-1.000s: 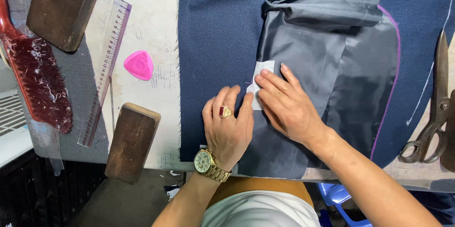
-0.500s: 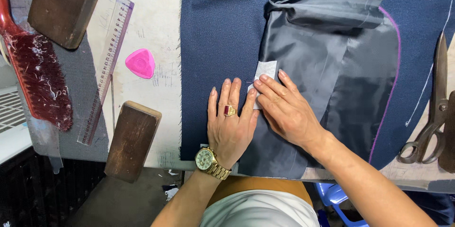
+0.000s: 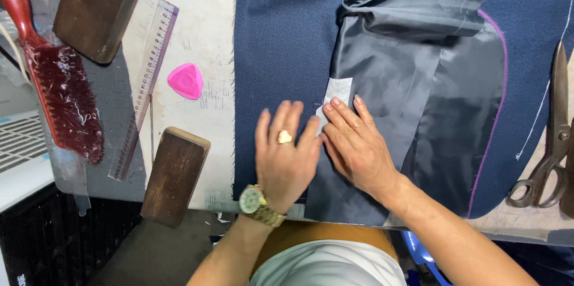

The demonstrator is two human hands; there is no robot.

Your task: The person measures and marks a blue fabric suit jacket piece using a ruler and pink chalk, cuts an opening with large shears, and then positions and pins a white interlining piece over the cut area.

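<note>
Head view, step: both hands flat, left hand [image 3: 286,157] on blue cloth [image 3: 281,41], right hand [image 3: 357,145] pressing white patch [image 3: 336,92].
Next: likely needs firm smoothing near bench's front edge.

The right hand [image 3: 357,148] covers the white patch's [image 3: 336,92] lower end; the scissors' [image 3: 550,136] blade tips are cut off at the right edge.

A navy cloth [image 3: 287,53] lies flat across the frame's centre. Grey lining [image 3: 412,83] lies rumpled over it, centre right. A small white patch [image 3: 336,92] sits at the lining's left edge.
</note>
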